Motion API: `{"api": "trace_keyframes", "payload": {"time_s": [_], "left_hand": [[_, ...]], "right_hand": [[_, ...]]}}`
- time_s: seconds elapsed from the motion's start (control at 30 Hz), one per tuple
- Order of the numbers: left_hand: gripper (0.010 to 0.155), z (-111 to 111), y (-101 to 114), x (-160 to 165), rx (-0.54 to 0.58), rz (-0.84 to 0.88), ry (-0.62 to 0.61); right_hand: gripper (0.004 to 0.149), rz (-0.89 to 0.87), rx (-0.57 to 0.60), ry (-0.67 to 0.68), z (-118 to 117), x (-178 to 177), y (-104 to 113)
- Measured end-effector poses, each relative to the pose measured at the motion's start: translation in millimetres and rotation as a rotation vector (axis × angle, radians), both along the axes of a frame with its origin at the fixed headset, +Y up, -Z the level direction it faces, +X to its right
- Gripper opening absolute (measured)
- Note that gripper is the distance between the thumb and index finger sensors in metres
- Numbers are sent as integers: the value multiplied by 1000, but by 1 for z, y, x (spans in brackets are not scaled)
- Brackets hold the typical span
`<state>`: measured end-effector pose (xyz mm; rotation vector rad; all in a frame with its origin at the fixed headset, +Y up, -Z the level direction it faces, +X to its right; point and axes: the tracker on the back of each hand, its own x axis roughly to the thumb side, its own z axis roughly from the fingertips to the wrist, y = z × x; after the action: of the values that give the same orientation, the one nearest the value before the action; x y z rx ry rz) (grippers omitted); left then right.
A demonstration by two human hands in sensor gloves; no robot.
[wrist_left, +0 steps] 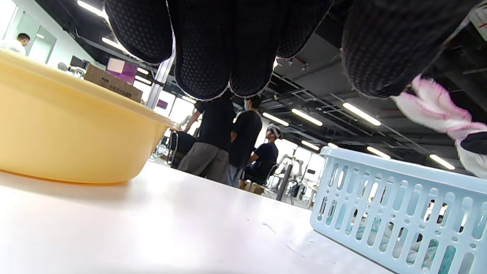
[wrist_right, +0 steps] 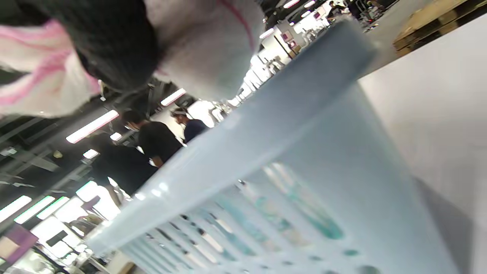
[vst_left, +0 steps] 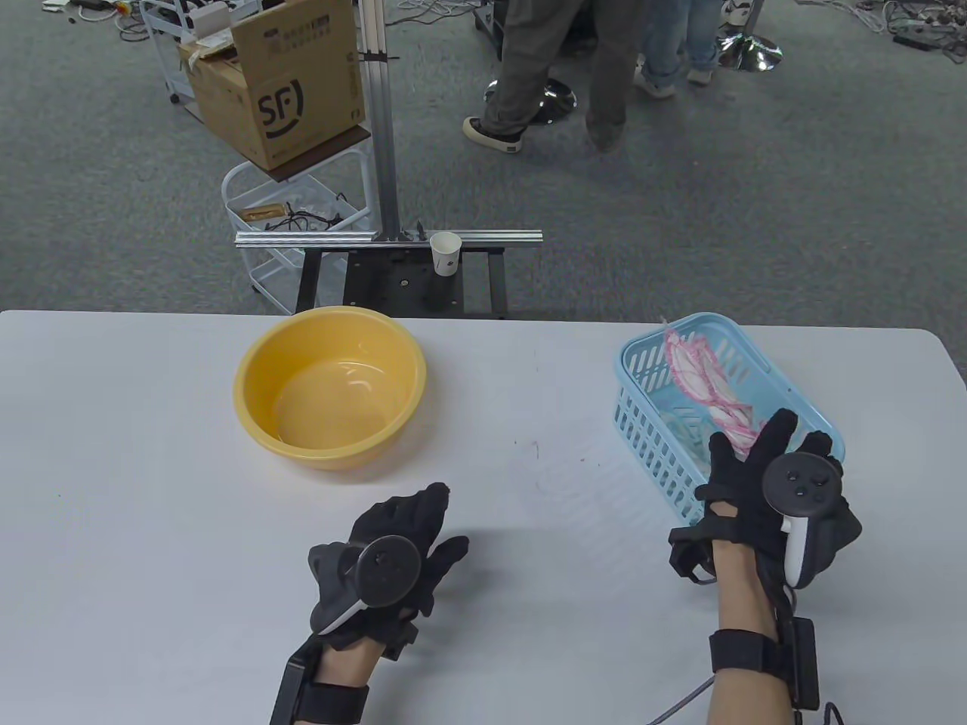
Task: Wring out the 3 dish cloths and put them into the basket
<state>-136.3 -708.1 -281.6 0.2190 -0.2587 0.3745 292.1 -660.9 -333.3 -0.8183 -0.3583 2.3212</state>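
A light blue slotted basket (vst_left: 642, 355) stands at the table's right. A white dish cloth with pink edging (vst_left: 706, 374) trails from the basket's far side down to my right hand (vst_left: 763, 442), which hovers over the near corner and grips the cloth's end. The right wrist view shows the cloth (wrist_right: 205, 49) wrapped around a gloved finger just above the basket rim (wrist_right: 266, 125). Teal-patterned cloth (wrist_left: 418, 251) shows through the basket slots. My left hand (vst_left: 446, 513) hovers over the table, fingers relaxed and empty, between the yellow bowl (vst_left: 330, 385) and the basket.
The yellow bowl has a glossy inside with no cloth visible in it. Beyond the table's far edge stand a metal frame with a paper cup (vst_left: 446, 253), a cardboard box (vst_left: 276, 83) on a cart, and people's legs (vst_left: 559, 68).
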Motion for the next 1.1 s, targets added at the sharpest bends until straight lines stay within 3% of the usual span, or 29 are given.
{"api": "trace_keyframes", "payload": {"time_s": [0.13,0.33,0.7,0.9,1.1], "left_hand": [[79,-1,-1,0,-8,-1,0],[80,-1,-2,-3,-27,0,14],[81,-5,-7,-13,-67,-7,81],[82,-9,-14,-13,-119,-40,89],[87,-13,-20,-15,-179,-54,92]], "right_hand": [[85,34,-27,9,-2,0,-5],[85,106,23,89,1,-14,1],[84,338,170,393,10,-74,8],[82,430,211,596,19,-116,-20],[80,450,172,744,24,-143,-54]]}}
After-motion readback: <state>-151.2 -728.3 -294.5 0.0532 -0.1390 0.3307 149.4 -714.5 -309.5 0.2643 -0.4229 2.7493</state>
